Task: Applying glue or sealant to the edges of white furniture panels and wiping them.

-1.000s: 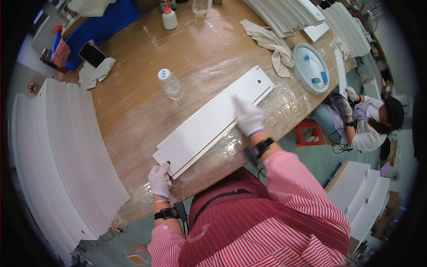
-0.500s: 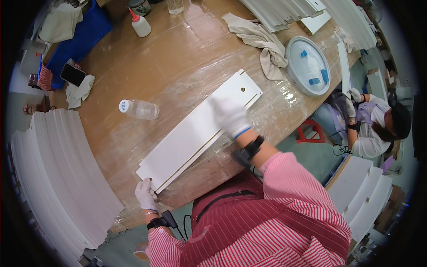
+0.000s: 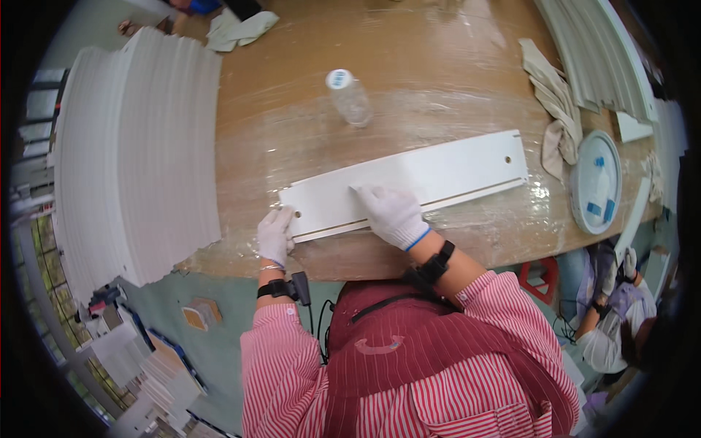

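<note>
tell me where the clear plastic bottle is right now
In the head view the clear plastic bottle lies on its side on the wooden table, beyond the long white panel, above and between both gloved hands.

Bright, even light, glare on the glossy table (image 3: 453, 58), edges bent and blackened by fisheye, focus mostly sharp.

White panel (image 3: 409, 186) on a brown worktop (image 3: 292, 95); white gloves on 2 hands; red-and-white striped sleeves (image 3: 281, 365); clear bottle (image 3: 350, 98).
</note>
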Motion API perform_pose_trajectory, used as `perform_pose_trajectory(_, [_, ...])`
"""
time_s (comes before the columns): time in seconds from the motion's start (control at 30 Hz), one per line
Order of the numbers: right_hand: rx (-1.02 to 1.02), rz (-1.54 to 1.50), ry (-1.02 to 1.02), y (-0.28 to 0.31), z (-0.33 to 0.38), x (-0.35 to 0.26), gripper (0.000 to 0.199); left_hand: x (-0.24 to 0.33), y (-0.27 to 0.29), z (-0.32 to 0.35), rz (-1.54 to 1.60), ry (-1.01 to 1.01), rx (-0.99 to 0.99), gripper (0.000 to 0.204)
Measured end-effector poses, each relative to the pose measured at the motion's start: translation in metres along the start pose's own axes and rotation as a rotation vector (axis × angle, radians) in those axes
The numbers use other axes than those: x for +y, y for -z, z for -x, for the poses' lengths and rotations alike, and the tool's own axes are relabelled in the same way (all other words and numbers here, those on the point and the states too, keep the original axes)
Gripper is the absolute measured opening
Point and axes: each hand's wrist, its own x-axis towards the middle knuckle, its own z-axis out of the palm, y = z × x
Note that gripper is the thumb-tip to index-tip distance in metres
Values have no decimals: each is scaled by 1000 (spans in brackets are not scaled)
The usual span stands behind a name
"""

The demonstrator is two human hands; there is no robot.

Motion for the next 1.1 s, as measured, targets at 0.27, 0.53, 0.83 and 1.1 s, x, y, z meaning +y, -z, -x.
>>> perform_pose_trajectory(0.27, [131, 163, -911, 53, 22, 109, 35, -34, 4, -27, 134, -59, -194, 24])
perform_pose_trajectory(0.53, [-13, -21, -263, -69, -64, -65, 34, -64, -16, -60, -814, -797, -139, 25])
perform_pose_trajectory(0.83, [-8, -51, -426, -69, -59, -40, 40, -62, 88, -22, -97, -295, -1, 39])
perform_pose_trajectory(1.1, [-66, 157, -157, -91, -62, -90, 37, -35, 97, -19, -102, -200, -103, 44])
